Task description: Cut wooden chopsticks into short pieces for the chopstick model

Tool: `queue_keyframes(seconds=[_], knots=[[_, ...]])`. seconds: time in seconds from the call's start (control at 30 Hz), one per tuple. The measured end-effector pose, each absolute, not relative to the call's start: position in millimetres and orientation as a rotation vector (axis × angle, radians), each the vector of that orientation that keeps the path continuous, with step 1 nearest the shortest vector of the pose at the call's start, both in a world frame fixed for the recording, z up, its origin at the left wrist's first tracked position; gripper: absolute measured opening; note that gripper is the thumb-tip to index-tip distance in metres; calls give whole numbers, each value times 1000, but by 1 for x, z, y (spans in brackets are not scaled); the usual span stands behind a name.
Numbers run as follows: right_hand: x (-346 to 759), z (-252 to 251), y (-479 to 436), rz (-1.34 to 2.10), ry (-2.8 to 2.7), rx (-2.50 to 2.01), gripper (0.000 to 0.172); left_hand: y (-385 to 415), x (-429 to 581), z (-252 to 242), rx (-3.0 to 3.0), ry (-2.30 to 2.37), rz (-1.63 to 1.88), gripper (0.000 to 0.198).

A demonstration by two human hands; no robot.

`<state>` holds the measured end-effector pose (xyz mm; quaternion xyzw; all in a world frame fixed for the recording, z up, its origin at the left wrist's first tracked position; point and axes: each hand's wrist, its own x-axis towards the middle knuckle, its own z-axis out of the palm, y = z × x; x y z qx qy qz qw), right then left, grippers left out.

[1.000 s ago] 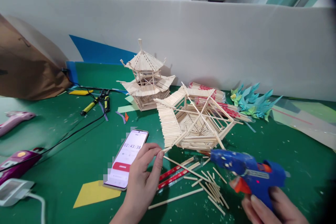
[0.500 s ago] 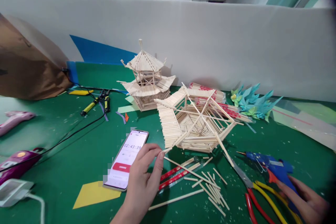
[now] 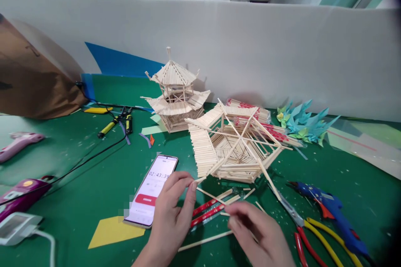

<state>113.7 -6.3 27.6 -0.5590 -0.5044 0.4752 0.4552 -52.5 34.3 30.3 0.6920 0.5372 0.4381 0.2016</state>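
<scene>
My left hand point(image 3: 171, 217) pinches the tip of a stick that juts from the lower left corner of a hexagonal stick frame point(image 3: 233, 148) on the green table. My right hand point(image 3: 258, 233) hovers over the loose wooden sticks point(image 3: 219, 208) in front of the frame, fingers curled down onto them; what they grip is hidden. A blue glue gun point(image 3: 328, 212) lies on the table to the right, apart from both hands. A finished stick pagoda point(image 3: 175, 91) stands behind the frame.
A phone point(image 3: 153, 194) showing a timer lies left of my left hand. Red and yellow pliers point(image 3: 310, 233) lie beside the glue gun. Packs of sticks point(image 3: 250, 112), paper cranes point(image 3: 302, 121), cables, tools point(image 3: 114, 123) and pink devices point(image 3: 19, 194) ring the table. A white partition point(image 3: 282, 50) stands behind.
My right hand put the blue glue gun down at the right, let go of it, and moved left over the loose sticks. My left hand has kept its pinch on the frame's stick.
</scene>
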Motion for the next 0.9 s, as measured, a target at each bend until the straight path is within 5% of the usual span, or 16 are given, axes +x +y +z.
queue_keyframes(seconds=[0.23,0.9], knots=[[79,9,42,1607,-788,-1091,22,35,-54,31,1948,1490,1208,12],[56,5,48,1556,-628,-1033,22,36,-55,32,1982,1466,1217,13]])
